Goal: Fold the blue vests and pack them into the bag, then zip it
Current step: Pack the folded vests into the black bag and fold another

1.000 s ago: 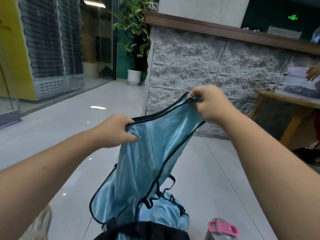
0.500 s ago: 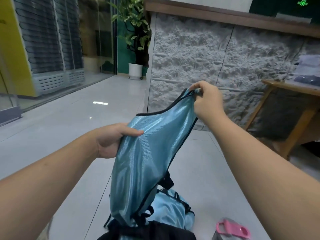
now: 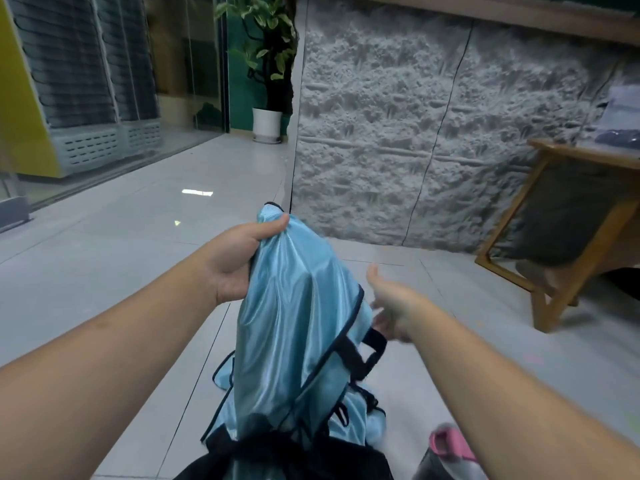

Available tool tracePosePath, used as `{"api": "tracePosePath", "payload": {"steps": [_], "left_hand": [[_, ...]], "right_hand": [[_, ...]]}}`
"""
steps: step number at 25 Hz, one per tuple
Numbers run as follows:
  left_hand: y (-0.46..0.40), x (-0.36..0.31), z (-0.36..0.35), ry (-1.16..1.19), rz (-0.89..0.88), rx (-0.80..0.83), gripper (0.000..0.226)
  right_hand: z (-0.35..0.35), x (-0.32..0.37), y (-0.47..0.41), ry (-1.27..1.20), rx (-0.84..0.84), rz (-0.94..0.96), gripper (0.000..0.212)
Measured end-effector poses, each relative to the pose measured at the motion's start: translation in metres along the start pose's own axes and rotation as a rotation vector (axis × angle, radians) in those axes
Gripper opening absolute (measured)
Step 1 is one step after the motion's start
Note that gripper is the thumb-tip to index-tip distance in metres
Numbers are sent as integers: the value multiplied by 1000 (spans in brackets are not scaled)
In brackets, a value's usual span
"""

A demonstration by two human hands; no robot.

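Observation:
A shiny light-blue vest (image 3: pixel 294 327) with dark trim hangs in the air in front of me, folded over lengthwise. My left hand (image 3: pixel 239 261) pinches its top end between thumb and fingers. My right hand (image 3: pixel 391 306) is to the right of the vest, fingers spread, holding nothing, blurred by motion. Below the hanging vest more blue vest fabric (image 3: pixel 356 414) lies on the floor. The black bag (image 3: pixel 287 459) sits at the bottom edge, and the vest's lower end reaches into its top; the bag's zip is not visible.
A bottle with a pink lid (image 3: pixel 446 448) stands beside the bag at bottom right. A wooden bench (image 3: pixel 561 237) stands at right against a rough grey stone wall (image 3: pixel 415 116). A potted plant (image 3: pixel 266 123) and glass doors are further back on the tiled floor.
My right hand has let go of the vest's top and dropped down to the right. My left hand has taken the top end, and the vest now hangs lower, over the bag.

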State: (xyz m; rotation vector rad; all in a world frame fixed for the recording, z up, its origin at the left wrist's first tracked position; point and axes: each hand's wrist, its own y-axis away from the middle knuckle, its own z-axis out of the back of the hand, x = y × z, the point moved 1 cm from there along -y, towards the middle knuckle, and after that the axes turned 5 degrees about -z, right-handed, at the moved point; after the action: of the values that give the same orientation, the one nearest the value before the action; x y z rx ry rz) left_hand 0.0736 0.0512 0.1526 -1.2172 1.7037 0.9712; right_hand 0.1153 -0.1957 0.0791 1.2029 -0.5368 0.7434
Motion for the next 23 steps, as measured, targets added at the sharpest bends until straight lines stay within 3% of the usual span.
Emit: {"api": "tracePosePath", "payload": {"steps": [1, 3, 6, 10, 12, 14, 17, 19, 21, 23], "left_hand": [[0, -2, -4, 7, -14, -28, 35], [1, -4, -10, 0, -28, -80, 33], [2, -4, -15, 19, -41, -155, 31], [-5, -7, -17, 146, -110, -297, 30], [-7, -8, -17, 197, -139, -336, 31], [-9, -6, -13, 212, -137, -325, 33], [-7, -2, -4, 286, -119, -322, 37], [-5, 6, 4, 357, -117, -321, 42], [0, 23, 12, 306, -48, -265, 53], [5, 43, 17, 100, 44, -65, 58]], "right_hand": [[-7, -20, 5, -47, 170, -80, 102], [-19, -48, 10, -252, 425, -57, 107], [-24, -61, 19, -633, 652, 75, 115], [-23, -49, 37, -606, 848, 381, 110], [-32, -46, 44, -430, 737, 502, 88], [-39, -37, 49, -309, 465, 532, 53], [-40, -27, 48, -390, 210, 472, 22], [-39, -25, 48, -595, 253, 354, 15], [-35, -25, 50, -736, 317, 236, 29], [-33, -24, 57, -748, 381, 174, 33]]}}
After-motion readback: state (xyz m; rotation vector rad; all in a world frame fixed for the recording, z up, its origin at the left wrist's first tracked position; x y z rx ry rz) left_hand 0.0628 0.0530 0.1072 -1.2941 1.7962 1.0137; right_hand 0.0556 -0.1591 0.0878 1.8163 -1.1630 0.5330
